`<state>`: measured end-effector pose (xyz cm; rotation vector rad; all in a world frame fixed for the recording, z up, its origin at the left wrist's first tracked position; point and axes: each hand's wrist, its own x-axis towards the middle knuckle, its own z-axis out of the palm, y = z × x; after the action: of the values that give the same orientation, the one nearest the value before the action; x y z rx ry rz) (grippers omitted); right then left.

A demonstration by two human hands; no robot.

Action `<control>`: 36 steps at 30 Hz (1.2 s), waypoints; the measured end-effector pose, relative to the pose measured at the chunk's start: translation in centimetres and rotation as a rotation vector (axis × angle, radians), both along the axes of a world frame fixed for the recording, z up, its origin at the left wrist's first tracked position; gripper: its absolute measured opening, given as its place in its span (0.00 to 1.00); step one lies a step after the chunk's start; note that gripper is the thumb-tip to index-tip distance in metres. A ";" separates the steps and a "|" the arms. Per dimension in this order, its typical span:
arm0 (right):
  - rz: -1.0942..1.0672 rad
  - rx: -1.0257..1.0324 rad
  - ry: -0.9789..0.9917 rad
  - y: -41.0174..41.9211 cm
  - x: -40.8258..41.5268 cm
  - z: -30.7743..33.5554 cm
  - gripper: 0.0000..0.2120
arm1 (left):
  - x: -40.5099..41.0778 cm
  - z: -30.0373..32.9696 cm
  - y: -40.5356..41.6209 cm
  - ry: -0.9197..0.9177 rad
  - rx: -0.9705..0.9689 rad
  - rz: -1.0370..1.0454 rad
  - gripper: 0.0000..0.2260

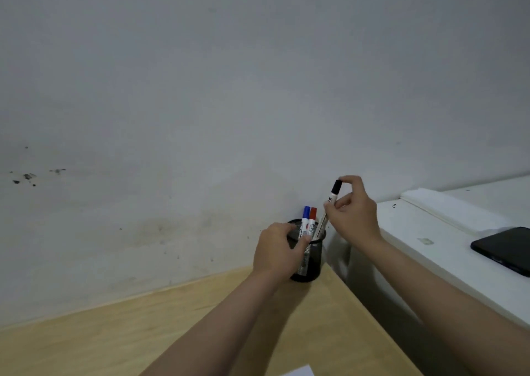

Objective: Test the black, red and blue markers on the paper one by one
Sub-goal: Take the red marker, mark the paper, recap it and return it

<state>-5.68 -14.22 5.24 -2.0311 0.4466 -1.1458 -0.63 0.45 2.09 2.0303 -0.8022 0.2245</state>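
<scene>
A black mesh pen cup [312,263] stands at the far right corner of the wooden table [114,332], against the wall. My left hand [276,251] wraps around the cup's left side. A blue-capped marker [305,218] and a red-capped marker [312,219] stand upright in it. My right hand [354,208] pinches the black-capped marker [332,196] near its top; the marker is tilted, its lower end still inside the cup. A corner of white paper [299,372] shows at the bottom edge.
To the right stands a white cabinet top [424,246], higher than the table, with a black phone [507,249] and a folded white sheet [447,206] on it. A stained grey wall [200,117] fills the background.
</scene>
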 end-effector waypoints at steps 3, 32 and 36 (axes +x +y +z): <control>-0.001 0.008 0.149 -0.8 1.1 -1.3 0.19 | 0.7 -0.4 -1.1 -0.019 0.049 0.054 0.15; 0.338 0.184 -0.151 6.7 -5.1 3.9 0.11 | -3.2 3.9 2.5 0.867 -0.480 -0.086 0.20; 0.515 0.292 -0.214 10.6 -9.1 4.0 0.14 | -5.2 6.0 6.2 1.162 -0.555 -0.302 0.14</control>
<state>-14.75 -3.63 9.29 -1.6162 -0.0235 -0.9019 -5.86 6.65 8.12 1.1657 -0.2235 -0.7678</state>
